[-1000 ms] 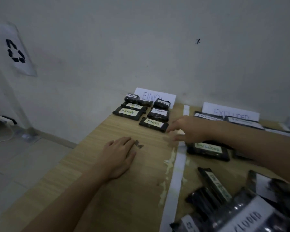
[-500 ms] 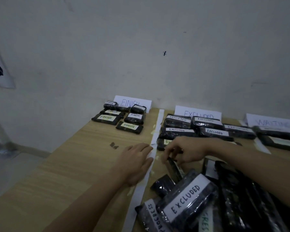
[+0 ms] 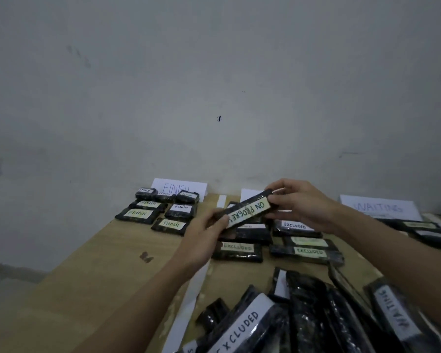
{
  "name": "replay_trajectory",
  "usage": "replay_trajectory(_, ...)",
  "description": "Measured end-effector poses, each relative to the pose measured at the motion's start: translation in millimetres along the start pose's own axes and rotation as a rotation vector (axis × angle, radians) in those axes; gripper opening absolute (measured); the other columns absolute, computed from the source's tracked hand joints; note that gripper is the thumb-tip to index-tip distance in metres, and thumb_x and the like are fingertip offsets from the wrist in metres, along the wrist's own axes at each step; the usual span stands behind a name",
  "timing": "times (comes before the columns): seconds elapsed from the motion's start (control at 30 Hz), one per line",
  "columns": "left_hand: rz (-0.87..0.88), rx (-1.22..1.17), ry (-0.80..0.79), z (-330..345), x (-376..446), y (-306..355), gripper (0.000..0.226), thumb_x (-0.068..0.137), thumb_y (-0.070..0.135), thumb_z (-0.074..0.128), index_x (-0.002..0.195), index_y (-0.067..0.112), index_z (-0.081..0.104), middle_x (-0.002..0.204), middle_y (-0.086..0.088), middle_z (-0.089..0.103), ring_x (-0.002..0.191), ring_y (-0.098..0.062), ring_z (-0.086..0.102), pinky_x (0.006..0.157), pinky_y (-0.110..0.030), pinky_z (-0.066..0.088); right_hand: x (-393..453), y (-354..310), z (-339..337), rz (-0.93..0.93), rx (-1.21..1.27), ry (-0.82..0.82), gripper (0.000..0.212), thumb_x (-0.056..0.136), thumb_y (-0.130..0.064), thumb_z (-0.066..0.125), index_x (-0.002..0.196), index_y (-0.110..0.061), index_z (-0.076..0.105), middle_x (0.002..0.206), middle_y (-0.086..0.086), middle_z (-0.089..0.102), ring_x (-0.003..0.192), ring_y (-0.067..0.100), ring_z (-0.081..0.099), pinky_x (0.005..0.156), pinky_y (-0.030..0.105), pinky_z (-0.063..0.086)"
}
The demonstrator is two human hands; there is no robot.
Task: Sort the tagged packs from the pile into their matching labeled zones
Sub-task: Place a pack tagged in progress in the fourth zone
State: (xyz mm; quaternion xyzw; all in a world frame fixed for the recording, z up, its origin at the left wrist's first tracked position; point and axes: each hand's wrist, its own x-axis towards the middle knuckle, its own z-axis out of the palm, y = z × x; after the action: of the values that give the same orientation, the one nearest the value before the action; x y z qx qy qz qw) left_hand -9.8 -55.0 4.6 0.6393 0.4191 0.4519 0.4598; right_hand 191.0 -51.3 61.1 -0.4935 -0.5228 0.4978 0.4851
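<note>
So the person is holding one black pack [image 3: 248,209] up in the air with both hands, over the middle stretch of the wooden table [image 3: 92,271], and its pale tag is reading ON PROGRESS, tilted so the right end is sitting higher than the left. The left hand [image 3: 206,231] is pinching the lower left end, thumb on top and fingers curled under, and the right hand [image 3: 297,203] is gripping the upper right end, fingers wrapping over the far edge, so both grips are closed tight on that same pack. It's hanging right above the rows of packs tagged EXCLUDED [image 3: 306,251], which are lying flat behind a white strip of tape [image 3: 192,289] running down the table. Off to the left of that tape a little group of FINISH packs [image 3: 155,209] is sitting in front of a white FINISH sign [image 3: 180,187] leaning on the wall. Over on the right a WAITING sign [image 3: 379,207] is propped up too, with more dark packs lying near it. Down at the near edge the messy pile [image 3: 303,319] is sprawling, with a big EXCLUDED tag and a WAITING tag facing up. The sign behind the held pack is mostly getting covered, can't read it
</note>
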Motion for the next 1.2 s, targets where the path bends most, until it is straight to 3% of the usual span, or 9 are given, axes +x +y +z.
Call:
replay_trajectory(0.07, -0.031, -0.171, 0.068, 6, 7, 11, 0.014, 0.095, 0.015, 0.048, 0.102, 0.015, 0.060, 0.095, -0.004, 0.069, 0.069, -0.007, 0.069, 0.060, -0.020, 0.055, -9, 2, -6, 0.016, 0.148, 0.060, 0.009, 0.090, 0.008, 0.049, 0.088, 0.000, 0.053, 0.096, 0.023, 0.059, 0.086, 0.031, 0.066, 0.063, 0.032, 0.060)
replay_trajectory(0.2, -0.038, -0.271, 0.140, 20, 18, 23, 0.021, 0.093, 0.019, 0.052, 0.109, 0.009, 0.059, 0.093, -0.006, 0.069, 0.075, -0.013, 0.068, 0.059, -0.019, 0.055, -27, 9, -20, 0.032, 0.277, 0.083, 0.011, 0.088, 0.007, 0.052, 0.088, -0.003, 0.052, 0.100, 0.022, 0.059, 0.088, 0.031, 0.065, 0.069, 0.037, 0.060)
replay_trajectory(0.37, -0.033, -0.332, 0.167, 42, 26, 38, 0.031, 0.091, 0.029, 0.053, 0.110, 0.005, 0.060, 0.095, -0.010, 0.072, 0.084, -0.019, 0.070, 0.065, -0.024, 0.056, -50, 11, -37, 0.011, -0.119, 0.099, 0.013, 0.082, 0.005, 0.062, 0.087, -0.007, 0.059, 0.092, 0.016, 0.066, 0.074, 0.020, 0.063, 0.054, 0.026, 0.048)
replay_trajectory(0.5, 0.007, -0.247, 0.052, 66, 23, 51, 0.034, 0.083, 0.041, 0.062, 0.103, 0.014, 0.064, 0.093, -0.005, 0.074, 0.088, -0.020, 0.070, 0.080, -0.036, 0.055, -63, 11, -41, -0.034, 0.061, 0.145, 0.013, 0.080, 0.011, 0.062, 0.084, -0.002, 0.060, 0.085, 0.017, 0.069, 0.073, 0.026, 0.065, 0.067, 0.028, 0.057)
replay_trajectory(0.63, 0.074, -0.212, -0.092, 99, 15, 64, 0.022, 0.087, 0.014, 0.061, 0.108, 0.007, 0.061, 0.102, -0.012, 0.071, 0.090, -0.024, 0.070, 0.080, -0.037, 0.056, -81, 7, -49, -0.058, 0.253, 0.166, 0.013, 0.079, 0.012, 0.062, 0.084, 0.001, 0.058, 0.081, 0.018, 0.066, 0.068, 0.027, 0.065, 0.067, 0.028, 0.059)
replay_trajectory(0.73, 0.117, -0.077, -0.148, 116, 18, 74, 0.014, 0.089, 0.010, 0.058, 0.101, 0.012, 0.063, 0.100, -0.013, 0.069, 0.090, -0.026, 0.068, 0.076, -0.032, 0.057, -94, 12, -73, -0.216, -0.376, 0.390, 0.026, 0.076, -0.007, 0.074, 0.098, -0.009, 0.058, 0.095, 0.009, 0.063, 0.079, 0.019, 0.063, 0.075, 0.031, 0.056)
replay_trajectory(0.8, 0.157, 0.112, -0.189, 129, 23, 78, 0.013, 0.090, 0.012, 0.056, 0.092, 0.023, 0.064, 0.093, -0.008, 0.067, 0.080, -0.022, 0.065, 0.061, -0.028, 0.054, -106, 16, -97, -0.517, -0.870, 0.594, 0.039, 0.074, -0.011, 0.073, 0.109, -0.014, 0.054, 0.106, 0.003, 0.056, 0.093, 0.017, 0.057, 0.079, 0.026, 0.048)
replay_trajectory(0.9, 0.275, 0.417, -0.330, 160, 28, 83, 0.011, 0.091, 0.021, 0.056, 0.096, 0.027, 0.063, 0.093, 0.000, 0.066, 0.072, -0.012, 0.059, 0.057, -0.020, 0.044, -126, 21, -133, -0.829, -1.400, 0.649, 0.057, 0.065, -0.006, 0.073, 0.118, -0.012, 0.052, 0.116, 0.011, 0.056, 0.105, 0.025, 0.050, 0.082, 0.032, 0.040)
replay_trajectory(1.2, 0.441, 0.465, -0.630, 311, 19, 105, 0.015, 0.093, 0.023, 0.052, 0.101, 0.018, 0.063, 0.089, -0.005, 0.066, 0.058, -0.011, 0.057, 0.058, -0.026, 0.048, -193, 47, -245, -0.664, -1.661, 0.633, 0.041, 0.065, -0.015, 0.075, 0.104, -0.008, 0.065, 0.100, 0.008, 0.064, 0.091, 0.029, 0.060, 0.070, 0.040, 0.053)
